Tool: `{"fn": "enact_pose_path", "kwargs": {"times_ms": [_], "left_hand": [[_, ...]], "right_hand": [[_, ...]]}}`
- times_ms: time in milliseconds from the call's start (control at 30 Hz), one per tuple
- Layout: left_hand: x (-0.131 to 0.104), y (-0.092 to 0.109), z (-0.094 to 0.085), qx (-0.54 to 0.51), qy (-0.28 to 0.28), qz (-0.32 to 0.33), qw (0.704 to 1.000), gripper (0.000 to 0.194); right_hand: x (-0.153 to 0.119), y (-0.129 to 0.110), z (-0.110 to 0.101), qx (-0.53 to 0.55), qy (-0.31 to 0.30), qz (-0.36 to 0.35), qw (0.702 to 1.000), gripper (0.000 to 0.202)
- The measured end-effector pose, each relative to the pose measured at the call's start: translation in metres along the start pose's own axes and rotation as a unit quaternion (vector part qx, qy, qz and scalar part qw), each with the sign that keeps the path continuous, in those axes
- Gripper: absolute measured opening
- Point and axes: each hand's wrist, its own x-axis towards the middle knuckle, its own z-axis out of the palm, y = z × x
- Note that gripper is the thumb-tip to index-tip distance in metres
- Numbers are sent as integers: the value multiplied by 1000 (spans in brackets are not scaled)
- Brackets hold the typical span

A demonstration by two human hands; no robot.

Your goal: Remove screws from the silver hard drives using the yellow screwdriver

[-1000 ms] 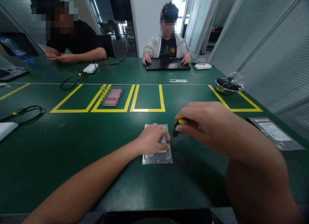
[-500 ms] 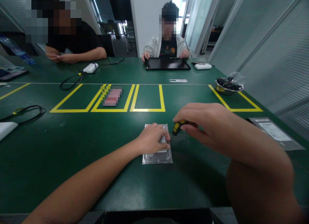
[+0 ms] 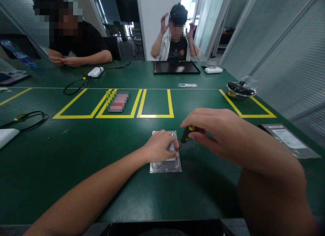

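A silver hard drive (image 3: 166,166) lies flat on the green table (image 3: 137,198). Over its upper part rests my left hand (image 3: 162,146), fingers curled on the drive and hiding much of its label. My right hand (image 3: 207,126) grips a black and yellow screwdriver (image 3: 186,134) by its handle. The tool is tilted, its tip down at the drive's right edge, beside my left fingertips. Whether the tip sits in a screw is too small to tell.
At the right lies a flat device with a white label (image 3: 286,137). Behind it stands a metal bowl of black items (image 3: 241,90). Yellow tape frames (image 3: 155,116) mark the table. Cables (image 3: 38,115) lie left. Two people sit opposite, one behind a black panel (image 3: 177,67).
The screwdriver handle has turned in my right hand, whose fingers shifted slightly. My left hand stays put. The person opposite has lifted both hands from the black panel to head height.
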Motion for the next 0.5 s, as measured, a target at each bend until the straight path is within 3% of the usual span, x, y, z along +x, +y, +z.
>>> {"fn": "enact_pose_path", "kwargs": {"times_ms": [500], "left_hand": [[1, 0, 0, 7, -3, -1, 1000, 22]], "right_hand": [[3, -1, 1, -6, -1, 16, 1000, 16]]}}
